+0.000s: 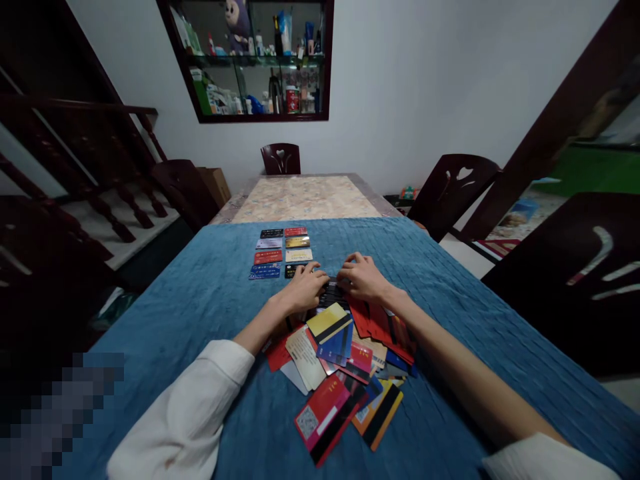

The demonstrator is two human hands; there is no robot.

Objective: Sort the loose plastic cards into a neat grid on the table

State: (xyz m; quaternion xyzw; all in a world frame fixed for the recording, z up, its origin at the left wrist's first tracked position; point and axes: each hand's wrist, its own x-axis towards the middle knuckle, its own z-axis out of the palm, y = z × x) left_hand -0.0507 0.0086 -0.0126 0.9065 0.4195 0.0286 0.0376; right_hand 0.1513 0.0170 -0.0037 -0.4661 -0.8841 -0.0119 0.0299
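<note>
A spread of black cards [331, 295] lies between my two hands at the top of a loose card pile. My left hand [306, 288], fingers bent, grips their left side. From the right, my right hand [364, 276] has its curled fingers on the same black cards; its fingertips are partly hidden. Below are a yellow card with a dark stripe [327, 319], blue cards [339, 347], red cards [385, 327], a cream card [306, 359] and a pink-red card [325, 415]. Beyond my left hand, cards stand laid out in two columns, including a blue card [265, 271] and a gold card [297, 242].
A blue cloth [190, 300] covers the near table; a patterned tabletop [305, 199] extends behind it. Dark wooden chairs stand around, one at the right [453, 187] and one at the far end [281, 160]. A glass-shelved wall niche [260, 60] holds bottles and a plush toy.
</note>
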